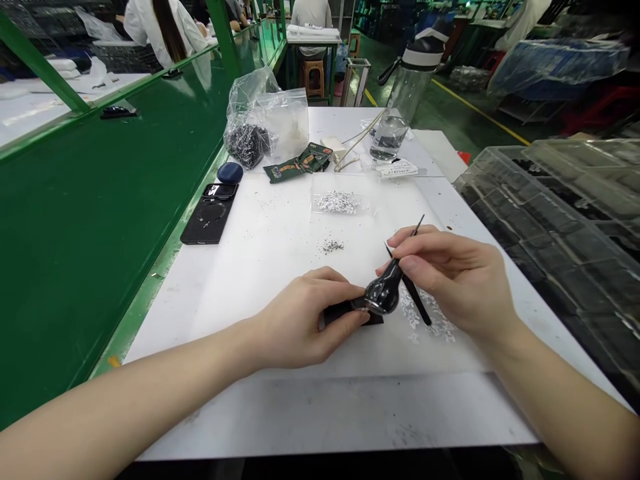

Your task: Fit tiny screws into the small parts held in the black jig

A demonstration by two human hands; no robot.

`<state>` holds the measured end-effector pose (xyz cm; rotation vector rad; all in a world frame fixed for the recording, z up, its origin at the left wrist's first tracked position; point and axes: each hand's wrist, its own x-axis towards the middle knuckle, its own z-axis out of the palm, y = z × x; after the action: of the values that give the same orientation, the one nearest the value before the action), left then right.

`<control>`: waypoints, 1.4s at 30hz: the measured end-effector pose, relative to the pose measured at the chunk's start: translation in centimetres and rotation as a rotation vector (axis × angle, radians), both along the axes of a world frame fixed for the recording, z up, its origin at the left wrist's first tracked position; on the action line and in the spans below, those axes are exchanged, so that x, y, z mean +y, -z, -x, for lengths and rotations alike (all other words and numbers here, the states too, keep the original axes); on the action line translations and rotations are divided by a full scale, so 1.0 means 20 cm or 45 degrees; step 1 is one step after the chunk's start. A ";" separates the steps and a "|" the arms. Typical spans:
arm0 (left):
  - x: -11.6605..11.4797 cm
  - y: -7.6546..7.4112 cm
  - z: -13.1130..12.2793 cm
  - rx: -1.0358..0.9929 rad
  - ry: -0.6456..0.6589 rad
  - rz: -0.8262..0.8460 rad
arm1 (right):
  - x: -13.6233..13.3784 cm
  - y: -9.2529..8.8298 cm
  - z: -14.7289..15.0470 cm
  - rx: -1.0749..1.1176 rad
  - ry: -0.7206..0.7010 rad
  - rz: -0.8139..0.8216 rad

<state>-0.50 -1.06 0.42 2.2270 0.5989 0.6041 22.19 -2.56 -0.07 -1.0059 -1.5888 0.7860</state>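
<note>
My left hand [310, 313] is closed, thumb and fingers pinching a dark flat piece [373, 320], mostly hidden by the hand. Against that piece, or just above it, is a glossy black bulb-shaped tool [384, 292] with a narrowing neck. My right hand [450, 273] grips this neck between thumb and fingertips; a thin dark point sticks up beyond the fingers. A slim black stick-like tool [416, 300], perhaps tweezers, passes behind the right fingers; whether they hold it I cannot tell. Small white pieces [443, 323] lie scattered under the right hand.
Tiny dark bits [333, 247] lie in a pile mid-table, behind them a clear tray [340, 202] of small pieces. A phone [207, 217] and blue round case [230, 173] sit left. Bags [265, 127] and a water bottle [395, 113] stand behind; compartment boxes [555, 220] right.
</note>
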 end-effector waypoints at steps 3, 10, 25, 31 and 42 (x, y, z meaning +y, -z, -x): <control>0.00 0.00 0.00 -0.005 -0.012 0.011 | 0.00 0.00 0.00 -0.010 -0.005 -0.006; -0.02 0.01 0.00 -0.015 -0.049 0.037 | 0.00 0.00 0.00 -0.043 -0.046 -0.018; -0.02 0.04 0.00 -0.079 -0.139 0.006 | 0.07 0.00 -0.10 -0.288 0.123 -0.108; -0.03 0.05 0.00 -0.248 -0.160 -0.052 | 0.09 0.03 -0.11 -0.646 -0.126 0.001; -0.04 -0.02 0.01 -0.372 -0.302 -0.180 | 0.12 0.04 -0.11 -0.772 -0.150 0.021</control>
<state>-0.80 -1.91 0.72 2.1551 0.6900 1.1015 24.46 -0.20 -0.85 -1.2451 -2.1747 0.5992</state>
